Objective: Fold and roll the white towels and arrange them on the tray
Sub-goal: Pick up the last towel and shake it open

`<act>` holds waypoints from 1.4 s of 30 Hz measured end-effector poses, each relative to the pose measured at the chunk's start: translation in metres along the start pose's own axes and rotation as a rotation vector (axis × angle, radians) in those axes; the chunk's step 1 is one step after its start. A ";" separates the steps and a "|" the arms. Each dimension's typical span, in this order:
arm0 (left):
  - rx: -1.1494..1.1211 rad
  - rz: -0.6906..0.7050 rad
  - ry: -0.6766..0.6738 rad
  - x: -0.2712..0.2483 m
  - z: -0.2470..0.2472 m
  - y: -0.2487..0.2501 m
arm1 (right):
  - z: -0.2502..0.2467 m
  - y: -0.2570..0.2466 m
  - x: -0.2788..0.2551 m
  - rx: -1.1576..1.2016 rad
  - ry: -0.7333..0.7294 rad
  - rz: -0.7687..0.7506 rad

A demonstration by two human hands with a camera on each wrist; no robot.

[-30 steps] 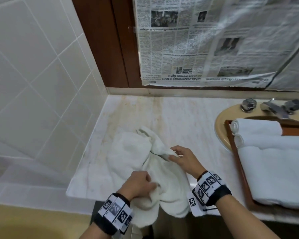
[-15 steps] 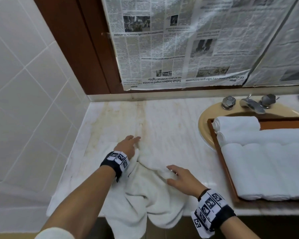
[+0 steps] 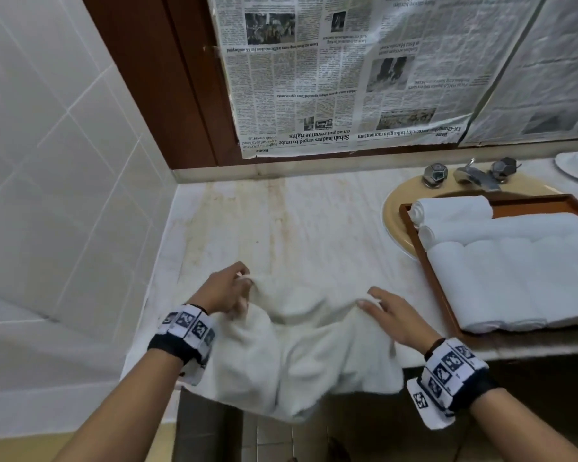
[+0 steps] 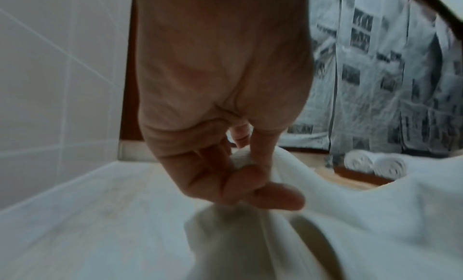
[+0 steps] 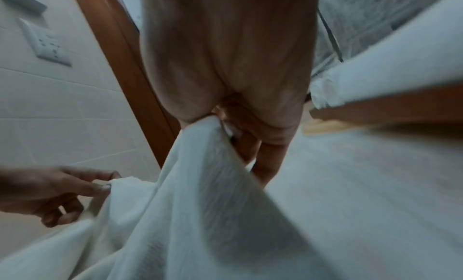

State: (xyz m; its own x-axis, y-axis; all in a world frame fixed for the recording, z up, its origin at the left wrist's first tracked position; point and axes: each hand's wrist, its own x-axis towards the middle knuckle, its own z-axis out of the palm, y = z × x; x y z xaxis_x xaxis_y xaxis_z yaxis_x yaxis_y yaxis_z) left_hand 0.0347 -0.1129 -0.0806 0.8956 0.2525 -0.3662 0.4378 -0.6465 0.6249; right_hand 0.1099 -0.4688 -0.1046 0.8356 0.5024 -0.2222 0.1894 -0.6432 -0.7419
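Towel (image 3: 301, 348), white and crumpled, lay on the near edge of the marble worktop (image 3: 301, 228), with a good part of it hanging over the front edge toward the floor. The left hand (image 3: 222, 290) pinched one upper corner, thumb and fingers (image 4: 265, 195) closed on a bunched fold of cloth, as the left wrist view showed plainly. The right hand (image 3: 392, 316) held the opposite upper corner; in the right wrist view the cloth ran up into the grasp of its fingers (image 5: 265, 157), though from the head view those fingers looked fairly straight. Between the two hands the top edge sagged in a slack curve, not yet drawn flat. To the right, a wooden tray (image 3: 429, 275) sat over the sink (image 3: 392, 221) and carried several rolled towels (image 3: 501, 281) lying side by side. The cloth looked soft, light and limp, likely to slump and wrinkle wherever it was unsupported, and unlikely to slip from a pinch. Taking it by the two corners of one edge seemed the sound choice, since pulling them apart should spread it flat for folding. The overhanging part might drag the towel off the edge if both corners were let go.
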 end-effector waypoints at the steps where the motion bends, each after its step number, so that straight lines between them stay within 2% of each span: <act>1: 0.000 0.030 0.012 -0.009 -0.013 0.003 | -0.007 -0.009 -0.001 -0.014 0.029 -0.030; 4: -0.002 0.112 0.099 -0.028 -0.051 0.014 | -0.034 -0.030 -0.004 -0.041 0.025 -0.120; 7: -0.132 0.140 0.219 -0.044 -0.089 0.026 | -0.063 -0.051 -0.004 -0.097 0.001 -0.162; 11: -0.120 0.175 0.214 -0.075 -0.120 0.046 | -0.109 -0.083 -0.004 -0.180 -0.120 -0.198; 14: -0.075 0.167 0.235 -0.094 -0.131 0.056 | -0.139 -0.090 -0.002 -0.405 -0.158 -0.224; 20: -0.128 0.204 0.414 -0.121 -0.129 0.080 | -0.167 -0.081 -0.004 -0.534 -0.066 -0.238; 25: -0.277 0.131 0.532 -0.127 -0.125 0.077 | -0.172 -0.064 -0.010 -0.454 0.062 -0.268; 33: -0.375 0.070 0.555 -0.128 -0.132 0.066 | -0.185 -0.069 -0.028 -0.335 0.046 -0.248; 37: -0.469 0.037 0.571 -0.122 -0.143 0.055 | -0.204 -0.077 -0.032 -0.442 0.041 -0.181; 40: -0.493 0.044 0.567 -0.122 -0.149 0.058 | -0.208 -0.082 -0.031 -0.522 0.112 -0.121; 42: -0.501 0.047 0.610 -0.123 -0.153 0.060 | -0.208 -0.086 -0.031 -0.481 0.198 -0.137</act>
State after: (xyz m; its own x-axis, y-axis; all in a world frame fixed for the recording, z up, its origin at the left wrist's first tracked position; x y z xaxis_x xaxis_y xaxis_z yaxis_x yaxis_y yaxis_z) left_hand -0.0372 -0.0726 0.1073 0.7357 0.6770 0.0201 0.2521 -0.3013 0.9196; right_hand 0.1748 -0.5495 0.0976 0.8593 0.5112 0.0145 0.4792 -0.7949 -0.3721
